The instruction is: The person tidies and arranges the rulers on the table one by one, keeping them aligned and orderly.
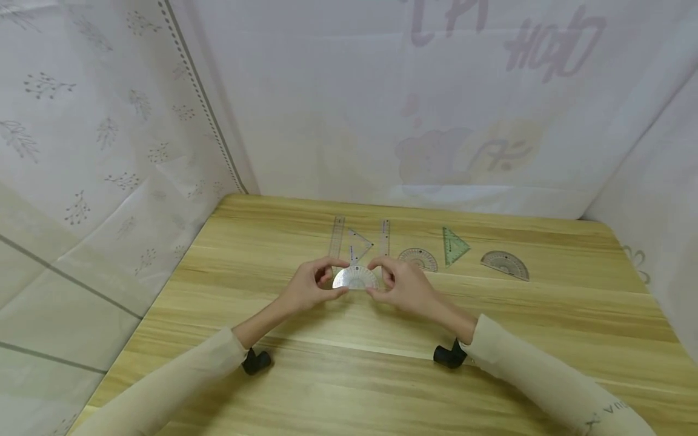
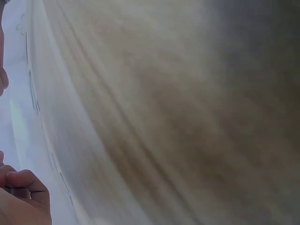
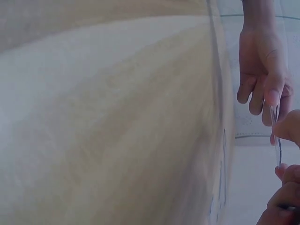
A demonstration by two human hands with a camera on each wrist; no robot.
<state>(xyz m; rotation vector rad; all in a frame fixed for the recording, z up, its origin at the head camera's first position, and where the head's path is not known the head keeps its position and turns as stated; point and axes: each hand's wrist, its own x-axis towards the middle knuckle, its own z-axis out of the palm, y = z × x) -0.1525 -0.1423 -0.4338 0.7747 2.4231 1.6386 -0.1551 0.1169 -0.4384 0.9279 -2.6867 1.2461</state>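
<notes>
A clear semicircular protractor (image 1: 355,278) is held between both hands, flat edge toward the person. My left hand (image 1: 312,283) pinches its left end between thumb and fingers. At the right end, my right hand (image 1: 406,287) grips it the same way. In the right wrist view the protractor (image 3: 278,152) appears edge-on as a thin strip, raised above the tabletop. Just beyond the hands lie a clear ruler (image 1: 337,233), a clear set square (image 1: 366,242) and a second clear ruler (image 1: 385,233). Only parts of the hands show at the left wrist view's left edge.
Right of the hands, a second protractor (image 1: 418,258), a green set square (image 1: 455,247) and a third protractor (image 1: 506,264) lie on the wooden table (image 1: 349,387). Printed cloth (image 1: 327,121) hangs behind the table's far edge and along both sides.
</notes>
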